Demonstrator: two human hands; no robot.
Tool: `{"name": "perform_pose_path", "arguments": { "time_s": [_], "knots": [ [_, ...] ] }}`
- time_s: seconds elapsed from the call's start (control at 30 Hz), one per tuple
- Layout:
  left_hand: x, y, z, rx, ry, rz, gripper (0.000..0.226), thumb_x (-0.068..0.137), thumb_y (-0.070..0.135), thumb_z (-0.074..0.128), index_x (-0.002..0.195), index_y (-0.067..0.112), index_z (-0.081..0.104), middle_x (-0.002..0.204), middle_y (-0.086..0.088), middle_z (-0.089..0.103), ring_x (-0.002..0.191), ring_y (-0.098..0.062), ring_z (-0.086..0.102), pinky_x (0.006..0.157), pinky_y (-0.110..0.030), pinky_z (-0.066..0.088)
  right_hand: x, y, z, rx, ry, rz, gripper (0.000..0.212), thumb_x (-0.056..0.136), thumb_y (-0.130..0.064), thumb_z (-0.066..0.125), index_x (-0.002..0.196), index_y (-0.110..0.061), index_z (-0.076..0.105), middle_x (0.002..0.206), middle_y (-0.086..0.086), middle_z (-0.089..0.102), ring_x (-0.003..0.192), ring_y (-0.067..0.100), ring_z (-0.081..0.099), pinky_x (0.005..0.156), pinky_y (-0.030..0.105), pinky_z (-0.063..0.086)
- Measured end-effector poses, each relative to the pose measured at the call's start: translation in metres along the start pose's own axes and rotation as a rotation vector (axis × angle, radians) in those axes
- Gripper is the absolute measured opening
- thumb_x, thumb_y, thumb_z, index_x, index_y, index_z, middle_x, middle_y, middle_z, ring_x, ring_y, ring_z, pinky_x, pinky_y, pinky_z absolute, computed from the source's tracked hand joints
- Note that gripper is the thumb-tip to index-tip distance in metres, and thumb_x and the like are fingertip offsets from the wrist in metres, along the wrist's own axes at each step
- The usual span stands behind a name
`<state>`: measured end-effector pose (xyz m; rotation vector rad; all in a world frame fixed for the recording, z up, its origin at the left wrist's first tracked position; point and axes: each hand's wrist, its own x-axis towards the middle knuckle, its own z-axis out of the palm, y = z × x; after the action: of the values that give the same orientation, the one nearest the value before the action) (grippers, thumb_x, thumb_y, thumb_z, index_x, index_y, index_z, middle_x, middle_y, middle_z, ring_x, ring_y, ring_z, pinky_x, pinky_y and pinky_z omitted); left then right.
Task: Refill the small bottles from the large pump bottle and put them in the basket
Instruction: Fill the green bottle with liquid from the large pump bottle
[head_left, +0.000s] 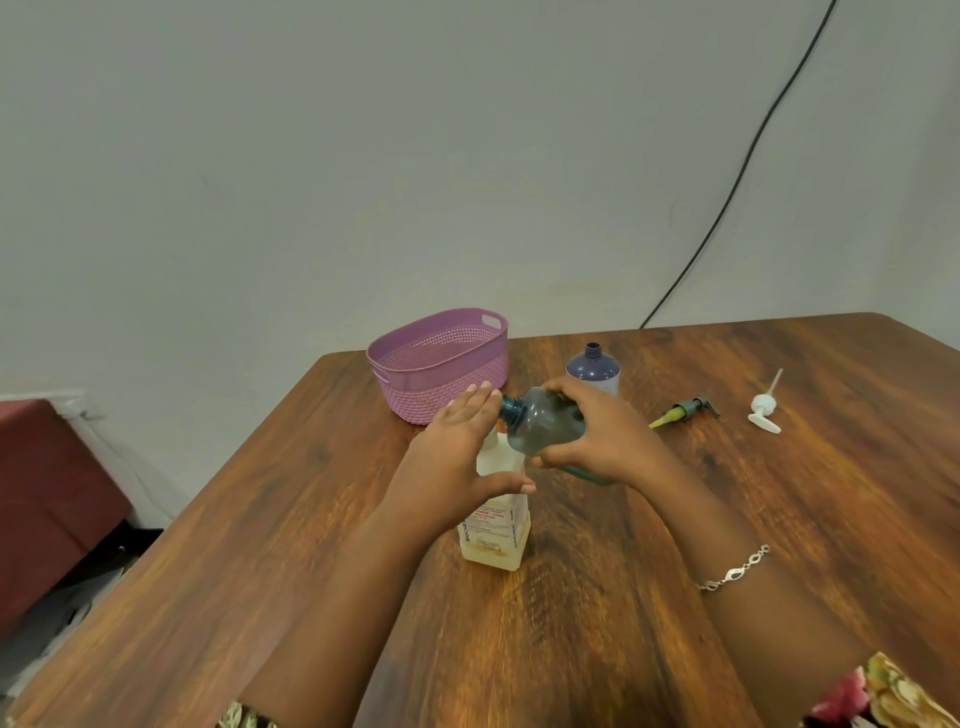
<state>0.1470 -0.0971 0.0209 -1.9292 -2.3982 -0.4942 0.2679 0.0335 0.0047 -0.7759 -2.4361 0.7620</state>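
Fingers (563, 388) of the right hand (608, 436) curl round a tilted teal bottle (545, 423) above the large pale bottle (493, 540), while the left hand (457, 447), fingers straight, touches the teal neck.

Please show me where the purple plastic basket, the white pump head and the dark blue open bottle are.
Purple perforated plastic basket (426, 389): head view, front wall.
White plastic pump head (762, 405): head view, round collar.
Dark blue uncapped bottle (592, 368): head view, shoulder.

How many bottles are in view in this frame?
3. A teal bottle, tilted, gripped by the right hand; a clear bottle standing partly covered by the left hand; a purple bottle upright behind them. None shows in the basket, though its floor is partly hidden.
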Motion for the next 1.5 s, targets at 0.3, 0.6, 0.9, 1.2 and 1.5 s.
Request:
{"name": "perform_pose_path", "arguments": {
  "time_s": [0.3,0.6,0.9,1.2,1.5],
  "knots": [
    [0.003,0.002,-0.007,0.009,0.021,-0.020,0.099,0.077,0.059,0.059,0.150,0.019,0.005,0.158,0.004,0.000,0.144,-0.009,-0.003,0.112,-0.024,0.003,0.000,-0.003,-0.004,0.005,0.022,-0.003,0.073,0.068,-0.030,0.078,0.132,-0.024,0.042,0.125,-0.003,0.051,0.099,0.008,0.044,0.083,0.027,0.042],
    [-0.002,0.002,0.000,0.107,-0.042,0.009,0.102,0.081,0.055,0.058,0.149,0.013,-0.006,0.158,-0.002,-0.007,0.144,-0.013,-0.008,0.110,-0.020,-0.005,0.001,0.000,0.003,0.021,0.004,0.002,0.073,0.068,-0.028,0.079,0.130,-0.024,0.043,0.125,-0.002,0.052,0.100,0.008,0.046,0.078,0.023,0.038],
    [0.001,0.003,-0.002,-0.027,0.077,0.008,0.088,0.081,0.053,0.059,0.149,0.021,0.013,0.157,0.006,0.009,0.143,-0.007,0.004,0.111,-0.022,0.006,0.002,-0.001,-0.005,0.006,0.007,-0.011,0.072,0.068,-0.030,0.078,0.131,-0.025,0.042,0.125,-0.004,0.051,0.100,0.008,0.044,0.079,0.025,0.039],
    [0.001,-0.004,0.007,-0.047,0.083,-0.003,0.083,0.081,0.051,0.061,0.148,0.024,0.020,0.155,0.009,0.015,0.143,-0.005,0.008,0.110,-0.021,0.008,-0.002,0.004,0.003,0.046,-0.009,-0.018,0.069,0.069,-0.025,0.078,0.129,-0.023,0.044,0.120,-0.003,0.052,0.103,0.011,0.049,0.078,0.023,0.041],
    [0.004,0.001,0.001,-0.082,0.121,0.015,0.082,0.081,0.047,0.063,0.147,0.021,0.022,0.155,0.006,0.015,0.143,-0.006,0.008,0.110,-0.020,0.007,-0.001,0.000,-0.003,0.044,0.009,-0.010,0.070,0.068,-0.027,0.079,0.129,-0.023,0.044,0.117,-0.006,0.051,0.100,0.008,0.045,0.078,0.023,0.038]
  ]
}}
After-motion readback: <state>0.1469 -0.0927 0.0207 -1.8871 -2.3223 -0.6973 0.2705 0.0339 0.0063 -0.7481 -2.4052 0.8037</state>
